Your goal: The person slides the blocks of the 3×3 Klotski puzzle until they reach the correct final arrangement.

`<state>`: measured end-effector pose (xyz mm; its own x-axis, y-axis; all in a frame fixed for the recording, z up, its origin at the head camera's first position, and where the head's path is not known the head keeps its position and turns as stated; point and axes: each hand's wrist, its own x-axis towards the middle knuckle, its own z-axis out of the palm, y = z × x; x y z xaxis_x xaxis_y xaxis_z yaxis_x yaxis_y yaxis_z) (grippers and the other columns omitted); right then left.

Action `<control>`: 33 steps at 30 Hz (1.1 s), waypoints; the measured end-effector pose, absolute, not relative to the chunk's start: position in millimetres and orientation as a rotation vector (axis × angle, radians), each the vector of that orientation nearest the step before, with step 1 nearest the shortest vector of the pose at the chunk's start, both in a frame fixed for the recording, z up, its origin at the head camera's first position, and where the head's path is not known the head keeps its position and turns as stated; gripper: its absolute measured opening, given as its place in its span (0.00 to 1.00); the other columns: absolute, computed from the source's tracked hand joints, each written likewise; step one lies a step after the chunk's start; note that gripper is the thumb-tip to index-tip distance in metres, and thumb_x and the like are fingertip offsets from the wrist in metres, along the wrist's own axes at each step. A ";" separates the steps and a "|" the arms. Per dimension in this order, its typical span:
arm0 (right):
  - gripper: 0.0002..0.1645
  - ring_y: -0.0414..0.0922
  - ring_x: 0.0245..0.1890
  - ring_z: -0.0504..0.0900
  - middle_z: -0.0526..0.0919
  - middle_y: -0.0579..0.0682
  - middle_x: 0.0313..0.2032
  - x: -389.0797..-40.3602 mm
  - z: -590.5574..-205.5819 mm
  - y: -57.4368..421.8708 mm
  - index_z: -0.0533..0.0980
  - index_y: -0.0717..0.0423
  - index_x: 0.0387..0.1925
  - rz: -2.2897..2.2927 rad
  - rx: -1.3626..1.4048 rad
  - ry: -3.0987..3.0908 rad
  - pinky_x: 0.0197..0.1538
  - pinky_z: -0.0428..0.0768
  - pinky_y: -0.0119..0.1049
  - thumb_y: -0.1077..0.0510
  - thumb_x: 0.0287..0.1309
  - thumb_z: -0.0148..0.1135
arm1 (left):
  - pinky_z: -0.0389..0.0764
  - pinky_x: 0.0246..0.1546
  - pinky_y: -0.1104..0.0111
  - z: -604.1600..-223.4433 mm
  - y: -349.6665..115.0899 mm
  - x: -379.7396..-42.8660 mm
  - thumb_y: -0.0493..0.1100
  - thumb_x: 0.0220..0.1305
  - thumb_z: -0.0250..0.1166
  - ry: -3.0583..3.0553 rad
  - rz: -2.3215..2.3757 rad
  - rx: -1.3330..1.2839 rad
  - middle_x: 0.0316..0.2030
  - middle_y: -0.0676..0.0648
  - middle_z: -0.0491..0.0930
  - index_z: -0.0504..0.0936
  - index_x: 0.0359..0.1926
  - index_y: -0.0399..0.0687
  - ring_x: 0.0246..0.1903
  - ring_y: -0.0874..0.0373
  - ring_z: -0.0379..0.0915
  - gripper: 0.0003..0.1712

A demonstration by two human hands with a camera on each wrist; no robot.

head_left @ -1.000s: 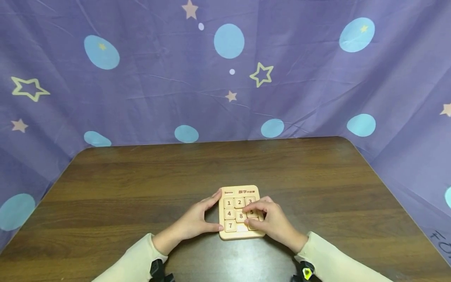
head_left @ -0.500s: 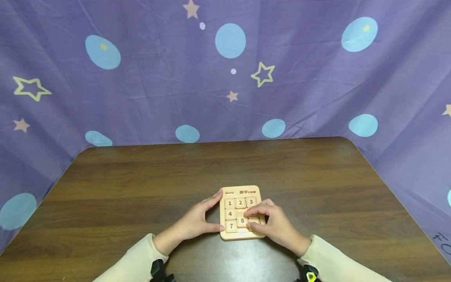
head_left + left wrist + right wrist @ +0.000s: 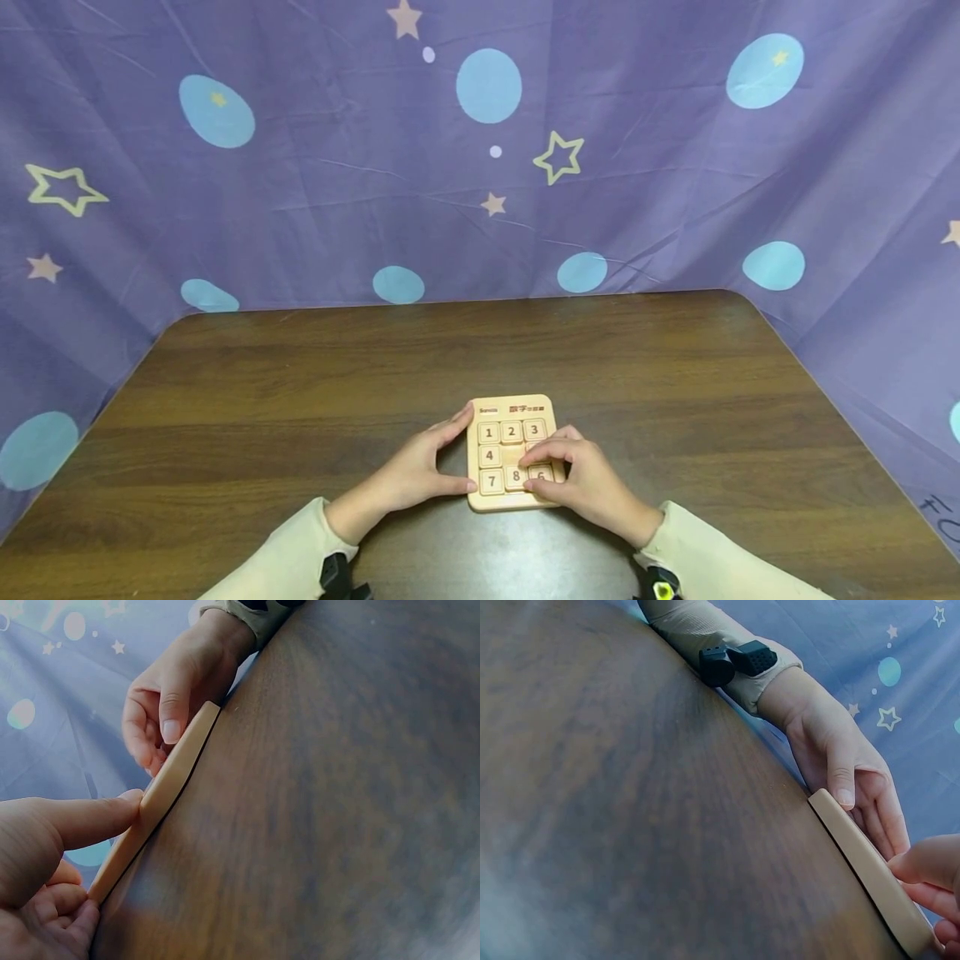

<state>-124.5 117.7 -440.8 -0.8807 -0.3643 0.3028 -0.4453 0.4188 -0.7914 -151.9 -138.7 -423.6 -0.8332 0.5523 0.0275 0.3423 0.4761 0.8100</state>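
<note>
A light wooden number sliding puzzle [image 3: 514, 502] lies flat on the table, printed at its top. My left hand [image 3: 412, 469] holds its left side, the thumb near the lower corner and a fingertip by the upper one. My right hand [image 3: 588, 479] reaches in from the right, index fingertip beside the bare centre slot and thumb at the edge of the 8 tile [image 3: 515, 476] in the bottom row. The 7 tile [image 3: 491, 481] sits left of it. Right-hand fingers cover most of the middle-right tile. In the left wrist view, the left thumb [image 3: 97, 817] presses the board's side.
The brown wood-grain table [image 3: 337, 367] extends around the board. Behind it hangs a purple curtain [image 3: 315, 150] with stars and blue dots. Dark devices, such as the black wrist device [image 3: 735, 661], are worn over the pale sleeves.
The 8 tile has slid down from the centre into the bottom row, baring the centre slot. My right fingertips have moved slightly down with it. The left hand stays in place.
</note>
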 end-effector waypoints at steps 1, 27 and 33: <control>0.13 0.36 0.38 0.72 0.81 0.40 0.35 -124.6 -440.6 117.3 0.84 0.46 0.32 1.480 0.738 -2.576 0.42 0.74 0.30 0.61 0.40 0.75 | 0.51 0.68 0.50 -423.4 -139.0 -151.8 0.44 0.46 0.75 2.488 1.282 0.763 0.70 0.43 0.53 0.57 0.70 0.37 0.69 0.45 0.49 0.52; 0.12 0.39 0.34 0.75 0.83 0.42 0.33 -128.4 -437.7 134.7 0.84 0.49 0.34 1.533 0.656 -2.521 0.39 0.74 0.30 0.62 0.42 0.73 | 0.50 0.67 0.48 -422.9 -138.5 -152.0 0.44 0.46 0.75 2.498 1.282 0.771 0.70 0.42 0.54 0.58 0.69 0.36 0.69 0.43 0.49 0.52; 0.14 0.38 0.32 0.75 0.83 0.41 0.31 -134.1 -441.6 141.5 0.84 0.50 0.33 1.461 0.646 -2.511 0.38 0.74 0.29 0.66 0.40 0.72 | 0.50 0.67 0.48 -423.8 -138.9 -152.0 0.44 0.46 0.75 2.500 1.275 0.772 0.70 0.43 0.54 0.57 0.69 0.37 0.69 0.44 0.49 0.52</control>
